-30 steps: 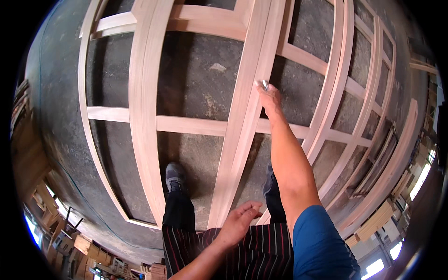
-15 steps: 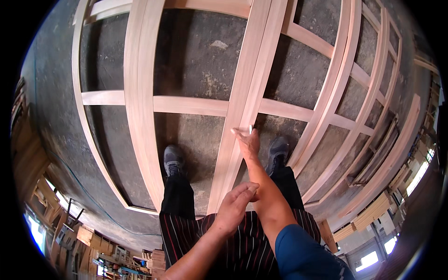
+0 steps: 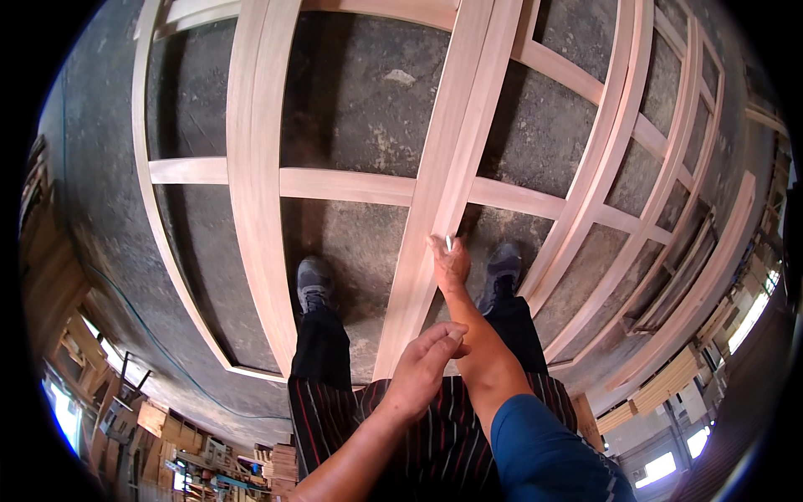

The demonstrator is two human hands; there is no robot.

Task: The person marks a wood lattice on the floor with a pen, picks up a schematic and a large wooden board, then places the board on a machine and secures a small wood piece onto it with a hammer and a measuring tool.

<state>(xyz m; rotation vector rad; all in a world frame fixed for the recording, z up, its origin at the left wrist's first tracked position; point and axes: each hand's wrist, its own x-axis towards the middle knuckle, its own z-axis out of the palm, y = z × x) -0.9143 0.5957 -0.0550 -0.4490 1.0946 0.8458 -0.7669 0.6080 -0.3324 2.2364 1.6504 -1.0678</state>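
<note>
the right hand is closed on a short white stick, which pokes up between the thumb and the fingers. that grip sits at the right edge of the middle pair of boards, two long pale pieces lying side by side; the thumb side of the hand reaches over the wood and seems to touch it. the left hand is nearer the body than the grip, its fingers curled in and the thumb drawn against the forefinger; i cannot tell if anything is pinched there. its fingertips overlap the right forearm in view, and whether they touch it is unclear. just beyond the grip, one crosspiece runs off to the left from the middle boards, and another crosspiece runs off to the right. well to the left of the grip lies another long board, roughly in line with the middle ones. a right shoe stands on the dark floor near the grip on its right, and a left shoe is farther off to its left. behind the grip, toward the body, is a striped apron.
</note>
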